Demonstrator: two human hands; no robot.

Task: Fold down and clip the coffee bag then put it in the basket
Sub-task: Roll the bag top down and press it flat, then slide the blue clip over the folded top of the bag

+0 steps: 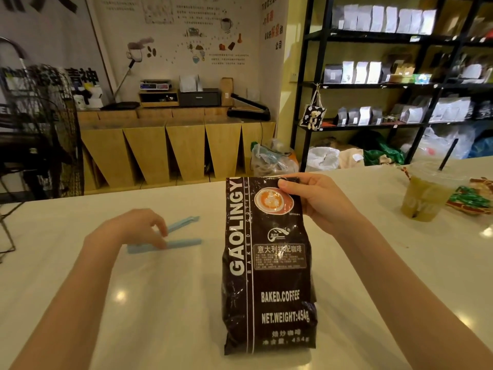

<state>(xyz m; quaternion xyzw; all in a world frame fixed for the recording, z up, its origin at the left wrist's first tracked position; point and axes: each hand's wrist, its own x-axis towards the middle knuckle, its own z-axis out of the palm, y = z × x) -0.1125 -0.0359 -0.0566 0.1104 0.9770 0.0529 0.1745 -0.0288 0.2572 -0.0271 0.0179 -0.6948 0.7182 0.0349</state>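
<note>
A dark brown coffee bag [266,276] with white lettering stands upright on the white counter [160,303]. My right hand [317,198] pinches its top right corner, thumb on the front. The bag's top is unfolded. To the left lies a light blue bag clip [181,236], open in a V shape. My left hand [138,228] rests on the clip with its fingertips touching both arms, fingers spread and not closed around it. No basket is in view.
A plastic cup of green drink with a black straw [424,196] stands at the right, next to colourful snack packets [472,198]. Beyond the counter are a wooden cabinet, black shelves of bags and a wire rack at the left.
</note>
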